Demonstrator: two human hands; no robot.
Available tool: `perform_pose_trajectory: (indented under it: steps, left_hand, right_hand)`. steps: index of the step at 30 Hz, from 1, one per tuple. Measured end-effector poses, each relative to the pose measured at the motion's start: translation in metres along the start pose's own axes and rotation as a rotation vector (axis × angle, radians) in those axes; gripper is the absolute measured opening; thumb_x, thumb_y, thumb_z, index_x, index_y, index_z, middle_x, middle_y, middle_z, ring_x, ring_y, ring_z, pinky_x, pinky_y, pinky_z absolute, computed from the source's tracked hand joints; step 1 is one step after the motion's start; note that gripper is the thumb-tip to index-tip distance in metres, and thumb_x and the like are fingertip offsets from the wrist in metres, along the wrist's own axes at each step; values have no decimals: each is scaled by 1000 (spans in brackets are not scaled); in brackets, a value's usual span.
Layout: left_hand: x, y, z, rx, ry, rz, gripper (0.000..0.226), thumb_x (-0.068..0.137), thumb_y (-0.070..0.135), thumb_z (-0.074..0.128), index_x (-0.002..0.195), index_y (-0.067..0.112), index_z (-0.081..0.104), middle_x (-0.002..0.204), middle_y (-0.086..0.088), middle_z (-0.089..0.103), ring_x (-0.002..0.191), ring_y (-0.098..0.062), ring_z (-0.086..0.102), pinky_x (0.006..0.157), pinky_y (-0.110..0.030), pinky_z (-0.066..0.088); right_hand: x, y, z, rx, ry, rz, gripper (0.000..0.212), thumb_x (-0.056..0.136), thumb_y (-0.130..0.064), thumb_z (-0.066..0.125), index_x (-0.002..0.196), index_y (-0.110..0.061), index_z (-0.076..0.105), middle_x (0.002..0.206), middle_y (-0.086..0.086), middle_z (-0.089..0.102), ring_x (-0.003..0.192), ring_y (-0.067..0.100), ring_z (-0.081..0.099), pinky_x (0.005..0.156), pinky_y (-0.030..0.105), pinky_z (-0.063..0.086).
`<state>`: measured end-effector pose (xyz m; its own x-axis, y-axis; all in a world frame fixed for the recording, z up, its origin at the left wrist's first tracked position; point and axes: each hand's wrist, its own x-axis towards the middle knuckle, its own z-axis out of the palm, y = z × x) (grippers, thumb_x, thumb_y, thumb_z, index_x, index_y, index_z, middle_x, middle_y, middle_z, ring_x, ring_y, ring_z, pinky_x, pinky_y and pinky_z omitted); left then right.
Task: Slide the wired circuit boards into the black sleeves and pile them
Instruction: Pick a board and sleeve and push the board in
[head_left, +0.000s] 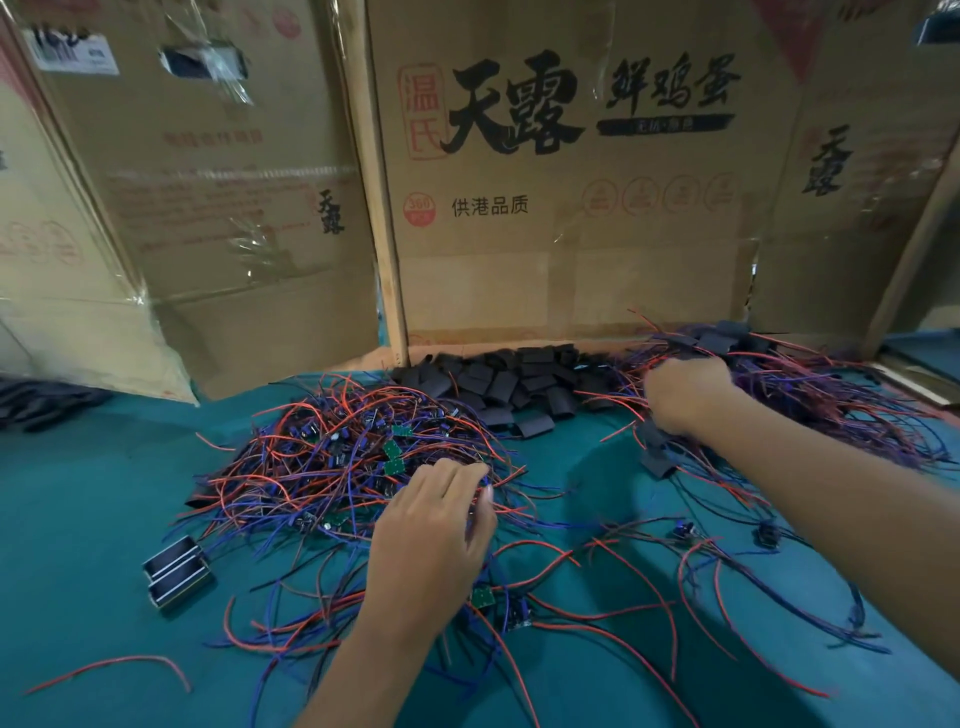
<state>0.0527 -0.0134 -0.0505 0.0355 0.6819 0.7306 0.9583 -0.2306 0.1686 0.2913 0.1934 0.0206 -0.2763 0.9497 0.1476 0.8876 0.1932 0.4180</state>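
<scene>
Table top: a green-blue cloth (88, 499) covers it, and it fills the whole lower part of the view.
Middle wall: a big brown cardboard sheet (571, 218) stands up at the far edge of the cloth, with large black letters and red round stamps.
Left of the middle sheet: another brown cardboard sheet (218, 208), with shiny clear tape and a dark cut-out hole near its top.
Between those two sheets: a light wooden post (384, 234), leaning a little.
Right of the middle sheet: a third cardboard sheet (852, 208) with black letters.
Light: soft and even.
</scene>
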Motion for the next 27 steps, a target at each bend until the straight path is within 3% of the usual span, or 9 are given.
perform_pose_trajectory:
  steps: [3,6,10,13,16,18,20,23,27]
  left_hand:
    - [-1,-1,2,8,9,2,30,100,30,43,106,14,67,90,4,60,82,-17,59,68,-31,52]
    - [-1,-4,1,34,62,-10,26,99,27,46,101,14,68,85,3,59,77,-19,58,65,-31,50]
    - [-4,-4,1,57,83,45,22,99,24,49,100,13,69,81,2,57,73,-19,55,62,-31,47]
    - [-4,-1,1,52,59,49,22,100,24,49,99,14,69,80,3,56,73,-18,54,61,-30,47]
    - [-3,0,-1,36,37,48,21,99,23,49,98,14,68,81,3,56,73,-18,54,61,-33,49]
    - [-2,0,-2,33,37,32,23,97,28,53,107,14,68,83,4,58,76,-18,56,63,-34,52]
    - [-1,5,-3,37,-8,4,43,93,41,56,125,13,63,87,5,59,81,-18,58,68,-32,52]
    - [-1,18,-4,11,-81,57,72,86,58,55,138,8,55,97,4,63,87,-18,59,73,-32,51]
    - [-4,27,-7,-165,-70,132,52,86,46,63,125,12,62,104,4,66,91,-18,63,78,-33,51]
  right_hand:
    - [15,-50,-19,82,130,-221,19,91,-16,54,110,-15,59,116,9,64,106,31,63,73,37,44]
    - [32,-96,-19,47,25,-440,42,95,-15,56,134,-11,44,128,11,56,117,32,56,80,42,49]
    - [41,-121,-4,-116,26,-479,36,93,-4,53,129,-11,53,120,10,62,104,32,64,71,39,48]
    - [38,-116,-2,-34,48,-412,33,94,-11,53,127,-11,49,119,9,60,102,31,63,72,39,52]
    - [17,-98,-11,236,92,-269,24,96,-17,53,120,-13,50,116,8,59,102,32,62,75,40,52]
    - [-11,-86,-22,593,123,-161,13,95,-25,58,102,-17,53,98,6,62,87,29,62,67,33,46]
    - [-50,-81,-33,937,155,-120,18,86,-31,69,84,-20,55,76,-2,61,70,17,58,58,28,39]
    - [-113,-89,-41,1132,132,-161,28,75,-34,77,67,-18,55,57,-7,55,52,3,44,48,20,31]
    - [-157,-97,-33,1454,33,-143,33,76,-27,78,64,-11,52,56,-3,48,54,9,40,53,27,33]
